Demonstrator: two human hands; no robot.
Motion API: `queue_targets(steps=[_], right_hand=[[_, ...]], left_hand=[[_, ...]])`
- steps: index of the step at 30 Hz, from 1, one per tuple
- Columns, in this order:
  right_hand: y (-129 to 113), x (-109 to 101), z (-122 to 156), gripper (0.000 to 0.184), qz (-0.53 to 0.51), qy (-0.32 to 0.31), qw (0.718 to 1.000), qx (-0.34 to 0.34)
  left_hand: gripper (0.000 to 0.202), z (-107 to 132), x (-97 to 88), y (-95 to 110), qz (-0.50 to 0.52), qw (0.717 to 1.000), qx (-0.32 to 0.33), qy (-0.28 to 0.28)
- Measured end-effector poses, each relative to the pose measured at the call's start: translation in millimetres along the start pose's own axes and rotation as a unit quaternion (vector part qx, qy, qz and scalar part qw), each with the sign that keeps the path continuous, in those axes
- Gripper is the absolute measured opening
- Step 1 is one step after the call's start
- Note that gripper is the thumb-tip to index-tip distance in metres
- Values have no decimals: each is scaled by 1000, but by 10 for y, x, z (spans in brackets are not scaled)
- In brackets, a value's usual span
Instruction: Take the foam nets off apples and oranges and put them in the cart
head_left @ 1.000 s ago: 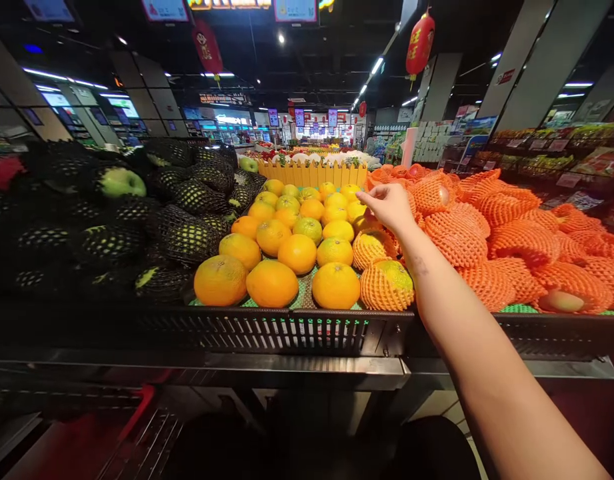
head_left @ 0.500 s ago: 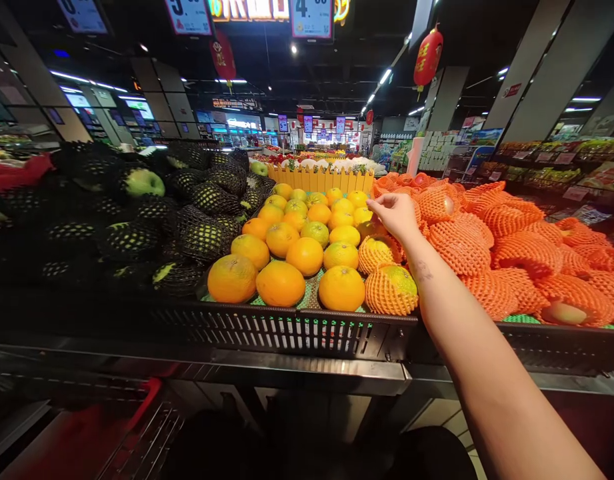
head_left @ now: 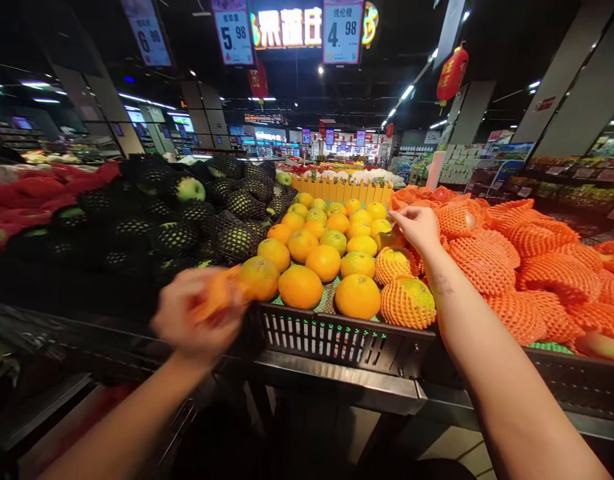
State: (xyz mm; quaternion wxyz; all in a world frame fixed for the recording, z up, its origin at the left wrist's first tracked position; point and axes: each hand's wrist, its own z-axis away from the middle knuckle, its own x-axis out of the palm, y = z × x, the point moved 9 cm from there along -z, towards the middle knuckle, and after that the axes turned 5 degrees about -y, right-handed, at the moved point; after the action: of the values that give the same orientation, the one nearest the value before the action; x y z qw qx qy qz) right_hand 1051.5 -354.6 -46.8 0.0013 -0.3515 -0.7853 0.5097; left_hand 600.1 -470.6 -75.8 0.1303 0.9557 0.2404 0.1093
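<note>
My right hand (head_left: pixel 417 225) reaches over a crate of oranges (head_left: pixel 325 261), fingers pinched together at the back right of the pile, beside the fruit wrapped in orange foam net (head_left: pixel 491 250). What the fingertips pinch I cannot make out. My left hand (head_left: pixel 197 317) is blurred by motion in front of the crate's left corner and is closed around an orange thing (head_left: pixel 217 298), which looks like a piece of foam net. Two netted oranges (head_left: pixel 407 302) lie at the crate's front right.
Green fruit in black net (head_left: pixel 187 223) fills the bin to the left, red-netted fruit (head_left: pixel 21 200) beyond it. A black slotted crate wall (head_left: pixel 337 337) and a metal ledge (head_left: pixel 337 377) front the display. Price signs (head_left: pixel 342 30) hang overhead. A yellow fence (head_left: pixel 344 190) closes the back.
My left hand has come into view from the lower left holding an orange thing. The camera has swung left and upward. My right hand stays pinched over the back right oranges.
</note>
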Motion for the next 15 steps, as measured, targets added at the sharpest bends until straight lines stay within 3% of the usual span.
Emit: queue_targets(steps=[1,4,6,8,9,11,13,15], right_hand=[[5,40,4,29,-35,-23,999,8],[-13,248,42,48,-148,-127,980,31],[-37,330,70,63,-199,-167,965,40],[-71,334,77,68,-221,-174,959,31],[-94,322,77,67,-215,-174,961,19],[-137,302,79,62,-177,-172,969,-7],[-159,279,75,57,-138,-160,977,-23],[-157,261,65,56,-134,-143,980,-27]], left_hand=[[28,-39,310,138,1,999,47,-24],[16,-136,1630,151,102,976,-81,-174],[20,-83,2502,156,160,925,-177,-297],[24,24,3053,127,156,876,-243,-386],[26,83,3202,96,145,856,-263,-420],[33,166,3295,27,136,834,-268,-463],[35,194,3237,-52,158,822,-254,-485],[21,184,3137,-162,185,807,-263,-495]])
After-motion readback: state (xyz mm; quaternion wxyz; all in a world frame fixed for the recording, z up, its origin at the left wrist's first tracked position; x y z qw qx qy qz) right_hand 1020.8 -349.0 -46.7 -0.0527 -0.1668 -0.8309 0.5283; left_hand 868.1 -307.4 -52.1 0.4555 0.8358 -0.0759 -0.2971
